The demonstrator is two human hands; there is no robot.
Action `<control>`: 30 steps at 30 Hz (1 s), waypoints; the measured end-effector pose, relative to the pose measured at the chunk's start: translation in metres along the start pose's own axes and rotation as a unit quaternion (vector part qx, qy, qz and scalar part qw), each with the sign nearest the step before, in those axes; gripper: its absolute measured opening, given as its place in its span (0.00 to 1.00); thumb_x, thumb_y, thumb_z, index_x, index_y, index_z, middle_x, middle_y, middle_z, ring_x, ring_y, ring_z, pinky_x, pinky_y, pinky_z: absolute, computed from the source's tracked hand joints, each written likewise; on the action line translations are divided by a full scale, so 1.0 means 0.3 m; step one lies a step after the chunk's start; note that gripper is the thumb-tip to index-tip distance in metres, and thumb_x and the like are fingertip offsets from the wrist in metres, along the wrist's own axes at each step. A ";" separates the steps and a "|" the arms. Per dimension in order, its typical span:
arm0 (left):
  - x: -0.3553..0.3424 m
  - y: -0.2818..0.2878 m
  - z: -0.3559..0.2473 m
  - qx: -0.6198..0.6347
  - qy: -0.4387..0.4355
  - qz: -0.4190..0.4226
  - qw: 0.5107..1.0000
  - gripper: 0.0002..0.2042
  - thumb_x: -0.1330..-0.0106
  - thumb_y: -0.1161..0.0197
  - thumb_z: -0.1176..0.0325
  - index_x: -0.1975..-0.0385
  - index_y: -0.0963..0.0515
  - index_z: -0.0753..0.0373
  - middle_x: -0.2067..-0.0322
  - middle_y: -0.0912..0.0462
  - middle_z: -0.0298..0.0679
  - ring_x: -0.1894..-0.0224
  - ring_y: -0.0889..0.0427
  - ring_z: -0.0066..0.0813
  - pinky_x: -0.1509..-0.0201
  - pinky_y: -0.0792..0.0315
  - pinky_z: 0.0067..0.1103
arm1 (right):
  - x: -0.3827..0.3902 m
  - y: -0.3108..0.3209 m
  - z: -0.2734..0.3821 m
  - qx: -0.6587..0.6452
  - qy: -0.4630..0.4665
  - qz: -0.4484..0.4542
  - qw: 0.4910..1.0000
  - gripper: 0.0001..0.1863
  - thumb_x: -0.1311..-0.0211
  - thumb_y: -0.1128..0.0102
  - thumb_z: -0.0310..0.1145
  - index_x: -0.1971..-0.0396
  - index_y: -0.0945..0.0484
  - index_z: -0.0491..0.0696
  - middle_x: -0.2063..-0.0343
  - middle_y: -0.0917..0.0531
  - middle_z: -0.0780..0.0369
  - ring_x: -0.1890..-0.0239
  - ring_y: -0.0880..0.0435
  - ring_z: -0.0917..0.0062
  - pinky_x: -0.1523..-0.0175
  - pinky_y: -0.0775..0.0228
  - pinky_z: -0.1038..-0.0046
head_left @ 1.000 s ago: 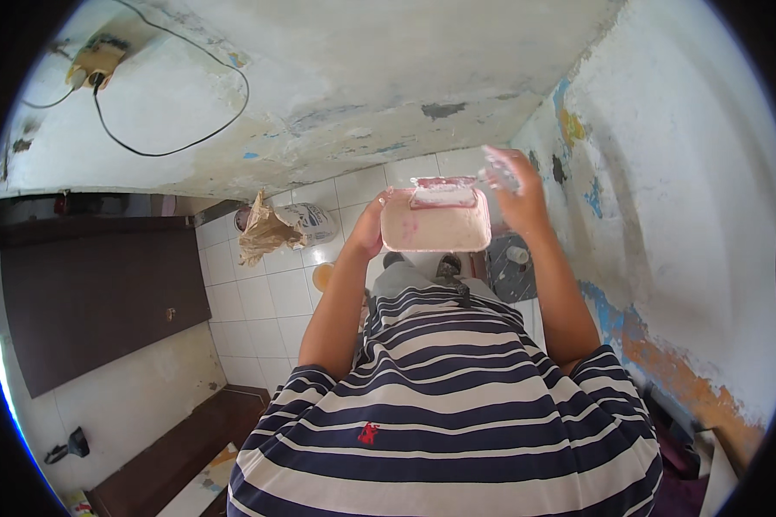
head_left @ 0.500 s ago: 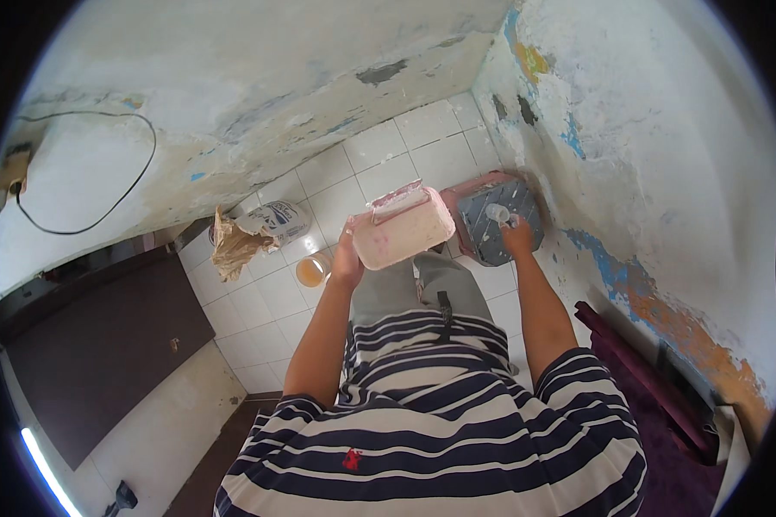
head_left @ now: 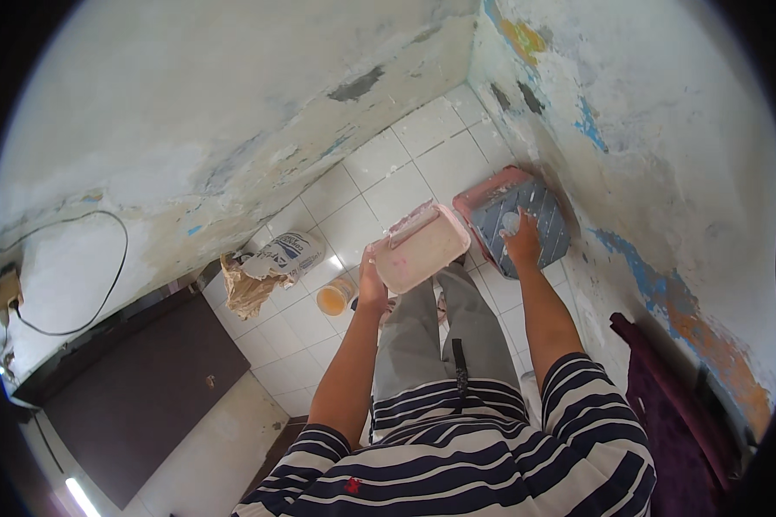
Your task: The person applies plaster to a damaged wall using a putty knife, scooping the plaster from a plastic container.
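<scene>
My left hand [head_left: 372, 280] is closed on the near-left side of a pale pink rectangular plastic tub [head_left: 424, 254], held up in front of my legs. A flat, pinkish, plaster-smeared strip [head_left: 414, 226] lies along the tub's far edge; its kind is unclear. Off to the right, my right hand [head_left: 523, 246] reaches down over a grey ribbed stool top [head_left: 547, 226] with a pink body [head_left: 483, 194]. Its fingers close around a small translucent cup [head_left: 510, 223] at the stool's surface. What the cup contains cannot be made out.
On the white tiled floor [head_left: 379, 161] stand a container of orange-brown liquid [head_left: 334, 297] and a white sack [head_left: 293, 254] with torn brown paper [head_left: 250, 287]. Peeling walls meet in the far corner. A dark panel [head_left: 147, 388] lies left, purple cloth [head_left: 672, 414] right. A cable [head_left: 122, 258] hangs left.
The whole view has shifted and turned slightly, so the floor things appear farther right. The tub remains in my left hand. My right hand stays at the cup, now lower against the stool top.
</scene>
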State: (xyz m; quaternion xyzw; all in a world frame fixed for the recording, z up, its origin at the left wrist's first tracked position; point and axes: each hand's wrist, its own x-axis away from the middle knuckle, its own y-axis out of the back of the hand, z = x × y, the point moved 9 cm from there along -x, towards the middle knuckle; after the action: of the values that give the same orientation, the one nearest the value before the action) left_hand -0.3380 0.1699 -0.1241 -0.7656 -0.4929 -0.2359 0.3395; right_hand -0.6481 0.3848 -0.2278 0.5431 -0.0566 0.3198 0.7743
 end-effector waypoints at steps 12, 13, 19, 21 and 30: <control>-0.159 -0.064 0.130 -0.007 0.007 0.043 0.999 0.29 0.19 0.62 0.47 0.31 0.35 0.64 0.34 0.28 0.44 0.33 0.28 0.39 0.28 0.35 0.34 | 0.048 -0.075 -0.060 -0.088 0.048 -0.141 0.985 0.35 0.50 0.25 0.30 0.39 0.29 0.47 0.48 0.22 0.54 0.43 0.25 0.55 0.37 0.32 0.56; -0.164 -0.072 0.137 -0.001 0.009 0.037 0.999 0.29 0.19 0.62 0.47 0.30 0.36 0.65 0.34 0.28 0.44 0.32 0.29 0.40 0.27 0.35 0.34 | 0.048 -0.061 -0.050 -0.102 0.065 -0.156 0.980 0.34 0.50 0.24 0.30 0.41 0.28 0.47 0.48 0.21 0.54 0.45 0.24 0.55 0.38 0.31 0.56; -0.160 -0.015 0.046 0.015 -0.033 0.014 0.999 0.30 0.18 0.63 0.48 0.30 0.36 0.66 0.34 0.29 0.45 0.32 0.30 0.41 0.26 0.37 0.34 | 0.089 0.139 0.269 -0.156 0.197 -0.235 0.939 0.35 0.52 0.22 0.31 0.42 0.28 0.46 0.50 0.21 0.53 0.48 0.23 0.56 0.41 0.31 0.58; -0.174 -0.009 0.001 0.016 -0.062 0.021 0.998 0.29 0.18 0.63 0.48 0.31 0.36 0.66 0.34 0.29 0.45 0.32 0.30 0.41 0.26 0.37 0.34 | 0.106 0.235 0.396 -0.162 0.234 -0.247 0.926 0.37 0.52 0.21 0.31 0.41 0.29 0.44 0.50 0.21 0.53 0.48 0.23 0.59 0.40 0.31 0.59; -0.194 -0.008 -0.314 0.026 -0.183 -0.008 0.983 0.28 0.20 0.58 0.47 0.38 0.30 0.67 0.43 0.24 0.45 0.40 0.25 0.35 0.33 0.32 0.31 | 0.219 0.612 0.939 -0.180 0.479 -0.130 0.849 0.38 0.52 0.23 0.31 0.41 0.33 0.41 0.53 0.21 0.50 0.52 0.19 0.60 0.45 0.27 0.60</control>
State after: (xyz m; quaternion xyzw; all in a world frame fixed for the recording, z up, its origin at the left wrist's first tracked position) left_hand -0.3660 0.0650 -0.1019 -0.7827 -0.5590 -0.0813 0.2614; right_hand -0.6254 0.2037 0.0621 0.1760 0.3357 0.4211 0.8240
